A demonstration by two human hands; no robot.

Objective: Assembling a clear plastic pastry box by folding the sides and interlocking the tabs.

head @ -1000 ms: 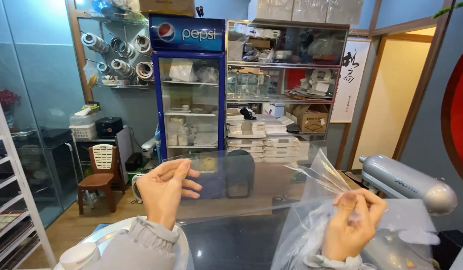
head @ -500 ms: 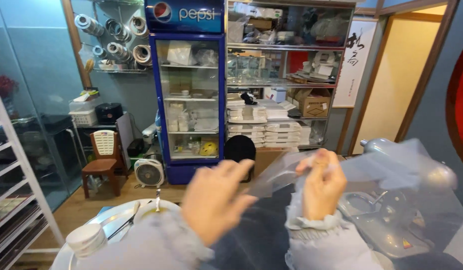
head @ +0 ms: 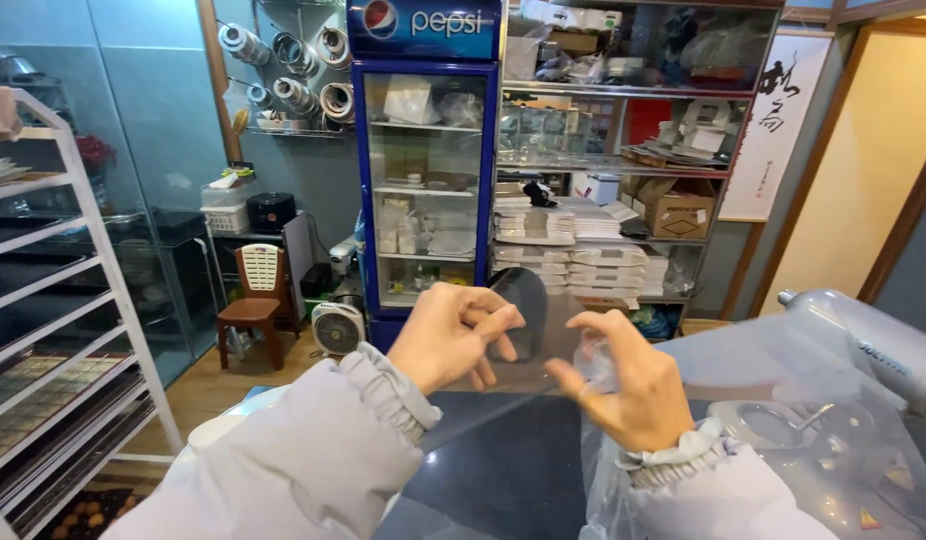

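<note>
Both hands now meeting at chest height: left hand [head: 453,335] and right hand [head: 628,385] each pinching the clear plastic bag [head: 783,400], grips closed, working its mouth apart.

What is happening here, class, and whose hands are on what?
A person in a pale padded jacket holds a clear plastic bag up in front of them. The left hand pinches its edge with the fingers; the right hand grips it alongside. A drinks fridge and shelves stand behind.
</note>
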